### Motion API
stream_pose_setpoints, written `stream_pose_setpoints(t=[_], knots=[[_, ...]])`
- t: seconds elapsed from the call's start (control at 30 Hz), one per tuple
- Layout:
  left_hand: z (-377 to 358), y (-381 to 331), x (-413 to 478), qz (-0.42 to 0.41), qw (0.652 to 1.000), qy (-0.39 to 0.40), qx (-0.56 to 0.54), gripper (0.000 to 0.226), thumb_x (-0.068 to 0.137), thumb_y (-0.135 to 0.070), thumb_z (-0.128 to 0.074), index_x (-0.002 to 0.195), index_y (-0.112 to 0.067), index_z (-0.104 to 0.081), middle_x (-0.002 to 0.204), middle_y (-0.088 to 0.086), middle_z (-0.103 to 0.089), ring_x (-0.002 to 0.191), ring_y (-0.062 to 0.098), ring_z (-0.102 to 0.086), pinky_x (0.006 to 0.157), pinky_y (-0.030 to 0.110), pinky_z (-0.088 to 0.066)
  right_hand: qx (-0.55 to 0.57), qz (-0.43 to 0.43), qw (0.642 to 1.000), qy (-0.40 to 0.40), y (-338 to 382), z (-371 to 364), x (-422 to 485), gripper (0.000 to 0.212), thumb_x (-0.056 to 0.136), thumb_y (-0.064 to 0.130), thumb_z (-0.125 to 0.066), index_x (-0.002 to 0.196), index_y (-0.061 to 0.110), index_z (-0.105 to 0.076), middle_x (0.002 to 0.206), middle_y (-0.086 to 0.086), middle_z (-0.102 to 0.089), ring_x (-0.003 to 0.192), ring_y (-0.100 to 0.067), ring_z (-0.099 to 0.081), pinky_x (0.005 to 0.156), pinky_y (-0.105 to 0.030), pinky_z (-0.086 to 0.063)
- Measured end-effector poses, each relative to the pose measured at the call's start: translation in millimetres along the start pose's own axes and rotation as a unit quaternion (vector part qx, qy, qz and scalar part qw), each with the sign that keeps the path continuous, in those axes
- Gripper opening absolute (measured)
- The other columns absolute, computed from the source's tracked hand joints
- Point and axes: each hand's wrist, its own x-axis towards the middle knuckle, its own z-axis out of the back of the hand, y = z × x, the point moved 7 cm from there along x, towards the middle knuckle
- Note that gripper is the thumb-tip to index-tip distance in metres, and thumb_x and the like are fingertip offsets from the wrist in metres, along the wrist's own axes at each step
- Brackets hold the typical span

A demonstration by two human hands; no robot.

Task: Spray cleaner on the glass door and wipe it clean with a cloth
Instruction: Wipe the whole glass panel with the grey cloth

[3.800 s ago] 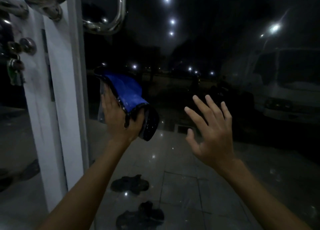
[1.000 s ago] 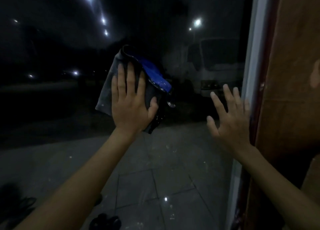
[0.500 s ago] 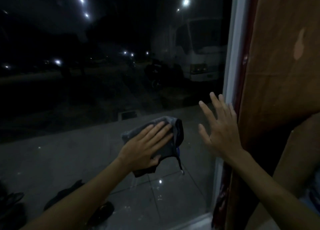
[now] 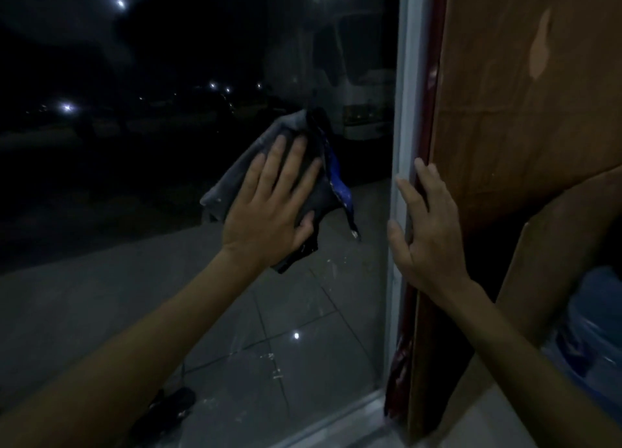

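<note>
Glass door (image 4: 117, 212): it fills the left and middle of the view. It is dark outside, and small bright lights shine through the glass.
Cloth (image 4: 235, 178): it is grey and crumpled, with a bright blue edge (image 4: 340, 181) on its right side. It lies flat on the glass, near the right edge of the door. A thin dark bit hangs down from its bottom corner.
Left hand (image 4: 269, 212): it lies flat on the cloth and presses it onto the glass. The fingers are straight and a little apart, and they point up. The thumb sits at the cloth's lower right edge.
Right hand (image 4: 427, 238): it holds nothing. The fingers are straight and point up. It rests on the side of the door, where the white frame meets the red strip, just to the right of the cloth.
White frame (image 4: 402, 94): it runs up and down along the right edge of the glass.
Red strip (image 4: 424, 117): it is thin and stands right beside the white frame.
Brown board (image 4: 521, 110): it is big and flat and stands to the right of the red strip. It has a pale patch near the top.
Blue bag (image 4: 599, 329): it looks like shiny plastic, low on the far right, partly hidden behind the right arm.
Floor tiles (image 4: 296, 299): they are grey and lie outside, seen through the glass, with white specks on them.
White truck (image 4: 356, 87): it stands outside, behind the cloth, and looks dim.
Dark shape (image 4: 168, 404): it lies on the tiles low down. It is too dark to tell what it is.
</note>
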Motion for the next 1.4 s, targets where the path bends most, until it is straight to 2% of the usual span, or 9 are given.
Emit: stream_pose_setpoints(t=[0.17,0.3,0.43,0.53,0.83,0.93,1.2,1.33,1.4], knots=[[-37,-92,-62,-0.179,0.981,0.052,-0.055,0.063,0.087,-0.039,-0.039,0.142,-0.010,-0.041,0.152,0.015,-0.025,0.140,0.034,-0.020,0.118,0.044,0.001,0.036,-0.005,0.999,0.018,7,-24,-45,0.054,0.092,0.025,-0.047,0.143,0.010,-0.036,0.153,-0.022,-0.030,0.144,-0.033,-0.024,0.114,-0.051,-0.029],[-67,-150,-130,-0.307,0.944,0.119,-0.029,0.067,0.090,-0.047,-0.042,0.146,-0.010,-0.034,0.154,0.014,-0.017,0.142,0.032,-0.016,0.118,0.048,0.006,0.020,0.005,0.999,0.044,2,-35,-76,0.054,0.092,0.026,-0.048,0.142,0.011,-0.037,0.150,-0.022,-0.034,0.143,-0.034,-0.027,0.112,-0.052,-0.033],[-68,-143,-127,-0.296,0.949,0.099,-0.046,0.073,0.091,-0.052,-0.042,0.147,-0.007,-0.026,0.155,0.013,-0.016,0.142,0.031,-0.015,0.118,0.046,0.004,-0.001,0.013,0.998,0.056,-7,-38,-82,0.053,0.091,0.028,-0.047,0.141,0.011,-0.038,0.149,-0.023,-0.037,0.142,-0.034,-0.029,0.112,-0.047,-0.031],[-52,-122,-92,-0.249,0.962,0.059,-0.098,0.061,0.091,-0.039,-0.032,0.142,-0.006,-0.038,0.151,0.012,-0.027,0.138,0.030,-0.023,0.119,0.043,0.008,0.000,0.002,0.999,0.044,-9,-28,-75,0.054,0.091,0.027,-0.047,0.142,0.012,-0.036,0.149,-0.023,-0.036,0.142,-0.034,-0.028,0.113,-0.047,-0.030],[-21,-66,-7,-0.085,0.995,-0.011,-0.050,0.062,0.091,-0.035,-0.039,0.145,-0.007,-0.034,0.153,0.020,-0.027,0.142,0.035,-0.025,0.117,0.045,-0.015,0.027,-0.036,0.999,-0.022,3,-9,-62,0.052,0.093,0.023,-0.046,0.142,0.007,-0.038,0.151,-0.022,-0.033,0.142,-0.036,-0.028,0.116,-0.042,-0.027],[-28,-81,-26,-0.102,0.994,-0.015,-0.039,0.062,0.090,-0.035,-0.036,0.146,-0.008,-0.033,0.153,0.020,-0.026,0.142,0.036,-0.022,0.118,0.045,-0.012,0.026,-0.059,0.998,-0.028,5,-14,-76,0.052,0.093,0.023,-0.045,0.141,0.004,-0.041,0.151,-0.022,-0.033,0.143,-0.035,-0.028,0.116,-0.040,-0.026],[-71,-154,-168,-0.300,0.950,0.079,-0.016,0.061,0.089,-0.038,-0.029,0.142,-0.012,-0.042,0.153,0.016,-0.024,0.142,0.031,-0.025,0.119,0.047,0.003,0.017,-0.085,0.996,0.017,22,-37,-147,0.055,0.092,0.028,-0.046,0.144,0.012,-0.037,0.152,-0.019,-0.033,0.143,-0.030,-0.028,0.116,-0.042,-0.027],[-68,-146,-166,-0.304,0.944,0.118,-0.061,0.061,0.087,-0.037,-0.023,0.136,-0.014,-0.051,0.149,0.014,-0.035,0.137,0.029,-0.037,0.117,0.044,-0.003,-0.005,-0.087,0.995,0.049,28,-29,-157,0.056,0.091,0.029,-0.047,0.143,0.009,-0.041,0.152,-0.018,-0.035,0.142,-0.031,-0.029,0.113,-0.046,-0.031],[-58,-135,-142,-0.295,0.948,0.090,-0.074,0.060,0.084,-0.034,-0.027,0.131,-0.011,-0.057,0.144,0.015,-0.044,0.133,0.030,-0.044,0.116,0.042,-0.005,-0.013,-0.088,0.994,0.060,28,-15,-153,0.057,0.090,0.030,-0.046,0.143,0.010,-0.040,0.152,-0.017,-0.035,0.142,-0.030,-0.029,0.113,-0.043,-0.029]])
